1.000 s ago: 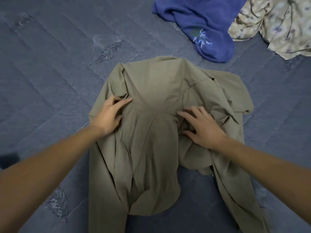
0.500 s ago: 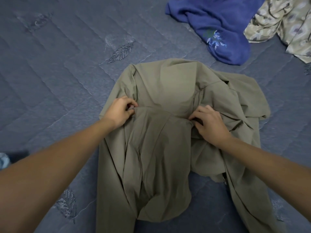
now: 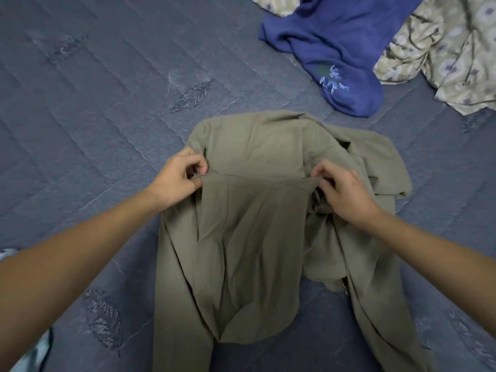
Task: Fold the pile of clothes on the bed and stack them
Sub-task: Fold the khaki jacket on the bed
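I see left hand (image 3: 175, 181) and right hand (image 3: 342, 191) each pinching the olive garment (image 3: 249, 237) fold edge | edge runs crosswise between both grips | bulk trails toward me on the bed (image 3: 80, 103)

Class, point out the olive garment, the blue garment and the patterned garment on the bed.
olive garment (image 3: 255, 237), head view, its middle panel.
blue garment (image 3: 335, 36), head view, its main body.
patterned garment (image 3: 456, 49), head view, its crumpled middle.
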`<state>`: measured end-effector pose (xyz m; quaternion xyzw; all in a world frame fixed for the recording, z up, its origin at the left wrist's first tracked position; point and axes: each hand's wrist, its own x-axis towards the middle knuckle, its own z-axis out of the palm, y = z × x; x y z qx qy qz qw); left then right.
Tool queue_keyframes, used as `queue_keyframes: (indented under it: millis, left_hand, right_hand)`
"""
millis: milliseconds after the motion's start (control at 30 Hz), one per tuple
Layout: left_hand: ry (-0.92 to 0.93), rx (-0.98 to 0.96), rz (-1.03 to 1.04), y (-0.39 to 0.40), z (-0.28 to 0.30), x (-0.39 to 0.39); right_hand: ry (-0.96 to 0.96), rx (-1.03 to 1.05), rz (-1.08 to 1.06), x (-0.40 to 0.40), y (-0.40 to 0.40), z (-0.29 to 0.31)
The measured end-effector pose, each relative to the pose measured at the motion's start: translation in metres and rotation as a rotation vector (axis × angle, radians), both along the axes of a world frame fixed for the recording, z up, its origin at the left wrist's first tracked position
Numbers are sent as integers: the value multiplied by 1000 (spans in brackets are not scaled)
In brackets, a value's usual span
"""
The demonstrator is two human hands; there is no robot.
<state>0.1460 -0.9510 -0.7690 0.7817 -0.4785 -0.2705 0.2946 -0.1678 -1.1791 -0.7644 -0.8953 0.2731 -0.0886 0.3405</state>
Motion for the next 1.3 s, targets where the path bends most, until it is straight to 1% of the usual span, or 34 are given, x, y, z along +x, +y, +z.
queue_keyframes:
  millis: [133, 300, 400, 567, 767, 833, 1000, 1100, 1200, 1300]
  left_hand:
    - [17, -13, -37, -7, 70, 1]
    - [27, 6, -108, -20, 170, -4]
    - [93, 2, -58, -23, 224, -5]
    - [116, -163, 47, -24, 313, -11]
    - [46, -311, 164, -17, 425, -34]
    - [45, -369, 187, -12, 463, -40]
    - [-8, -455, 185, 2, 546, -52]
    - [-45, -488, 159, 9, 589, -54]
    - [-58, -524, 160, 14, 624, -56]
    - [-66, -539, 175, 21, 651, -65]
  right_hand:
    - [-55, -24, -68, 2, -17, 60]
    - [-138, -6, -88, 10, -37, 162]
    - [-160, -37, -71, 8, -48, 224]
    - [-239, -58, -40, 6, -54, 321]
    - [-306, -23, -70, 2, -44, 429]
    - [-304, -1, -56, -4, -40, 463]
    - [-265, 133, -5, -23, -35, 545]
    - [-220, 90, 85, -37, -34, 593]
    - [-153, 6, 104, -48, -33, 625]
    - [-191, -94, 100, -54, -35, 641]
